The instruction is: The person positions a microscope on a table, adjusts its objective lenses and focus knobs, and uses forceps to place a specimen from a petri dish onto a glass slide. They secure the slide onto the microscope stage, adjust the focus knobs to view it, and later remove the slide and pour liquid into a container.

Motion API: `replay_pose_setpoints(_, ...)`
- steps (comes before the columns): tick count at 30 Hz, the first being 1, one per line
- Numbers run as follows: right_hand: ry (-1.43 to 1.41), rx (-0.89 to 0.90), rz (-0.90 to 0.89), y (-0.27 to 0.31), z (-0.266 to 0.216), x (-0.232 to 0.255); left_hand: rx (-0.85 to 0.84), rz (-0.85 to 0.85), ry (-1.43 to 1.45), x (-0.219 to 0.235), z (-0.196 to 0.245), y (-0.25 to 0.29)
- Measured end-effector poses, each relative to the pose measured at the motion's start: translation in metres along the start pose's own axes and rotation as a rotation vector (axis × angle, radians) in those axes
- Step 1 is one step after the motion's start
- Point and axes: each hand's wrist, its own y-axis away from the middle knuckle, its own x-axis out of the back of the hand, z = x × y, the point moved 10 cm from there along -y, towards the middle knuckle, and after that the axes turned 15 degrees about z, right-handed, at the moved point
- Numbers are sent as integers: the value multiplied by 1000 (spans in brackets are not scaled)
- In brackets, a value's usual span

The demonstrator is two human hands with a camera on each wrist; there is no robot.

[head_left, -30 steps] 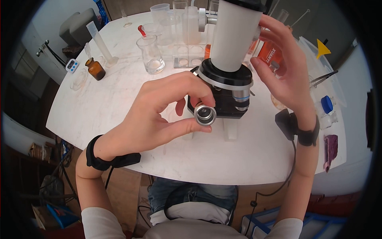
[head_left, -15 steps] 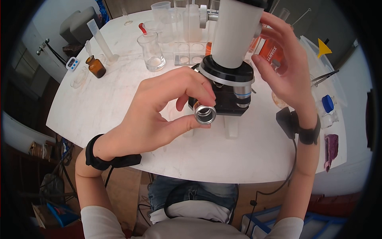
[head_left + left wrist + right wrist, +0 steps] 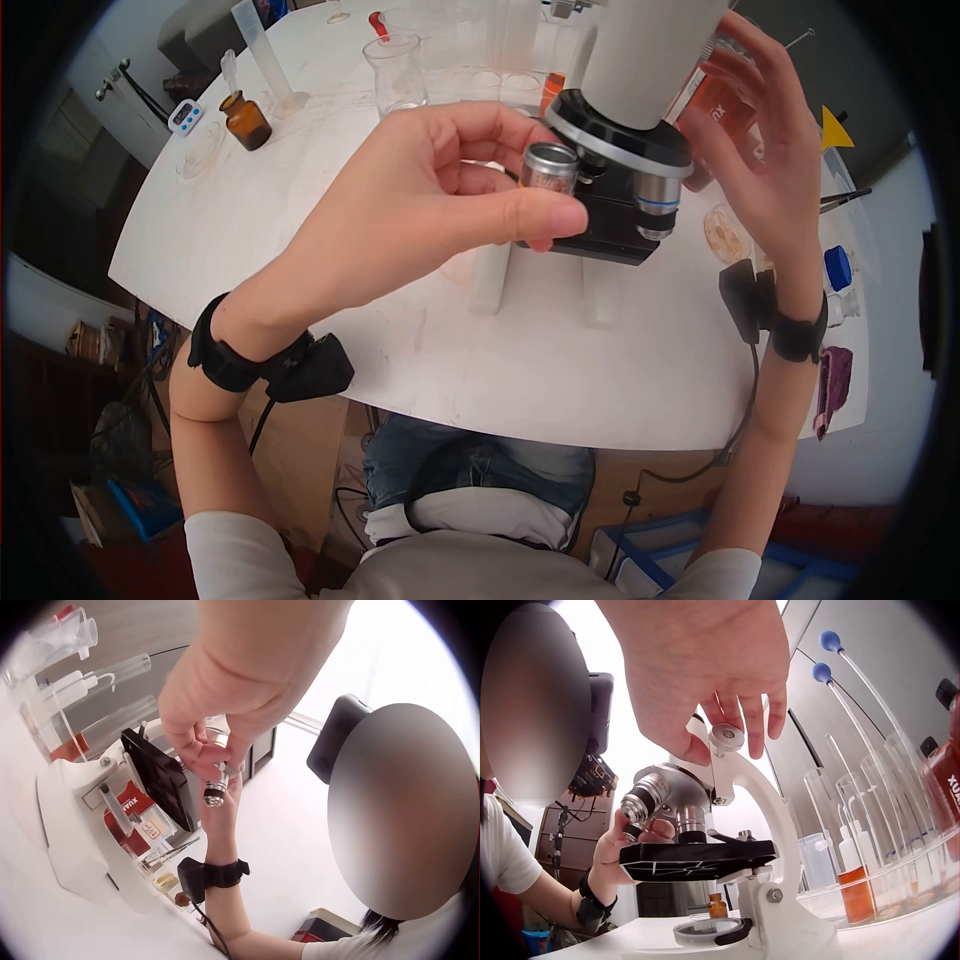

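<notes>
A microscope with a white body tube [image 3: 640, 60] stands on the table in front of me. My left hand [image 3: 420, 210] pinches a small silver objective lens [image 3: 550, 165] between thumb and fingers, with its open end up. It is held just left of the black-and-silver nosepiece [image 3: 620, 140]. Another objective with a blue ring [image 3: 657, 200] is mounted on the nosepiece's right side, above the black stage [image 3: 697, 861]. My right hand [image 3: 765, 150] is beside the tube with spread fingers. In the right wrist view its thumb and fingers lie about the focus knob [image 3: 727, 737].
Behind are a glass beaker [image 3: 397, 70] and test tubes [image 3: 855, 795] in a clear rack. A brown bottle [image 3: 245, 122] and blue-buttoned timer [image 3: 186, 117] stand at left. To the right are a petri dish [image 3: 725, 235], a blue-capped jar [image 3: 838, 268] and a purple cloth [image 3: 834, 385].
My left hand has carried the objective lens up and away from me, beside the nosepiece, and turned its open end upward. The head view has shifted. The right hand stays by the tube.
</notes>
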Motion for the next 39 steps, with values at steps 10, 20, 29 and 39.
replay_pose_setpoints(10,59,28,-20,-4,-2,-2,-148,138,-37,5,4,-7)
replay_pose_setpoints(20,66,64,-17,-3,-5,-1,-121,110,4,4,0,-3)
replay_pose_setpoints(29,87,10,-51,-2,-5,-2,-41,30,91,-1,-4,-3)
replay_pose_setpoints(39,31,-106,-21,0,2,0,49,-86,218,-13,1,2)
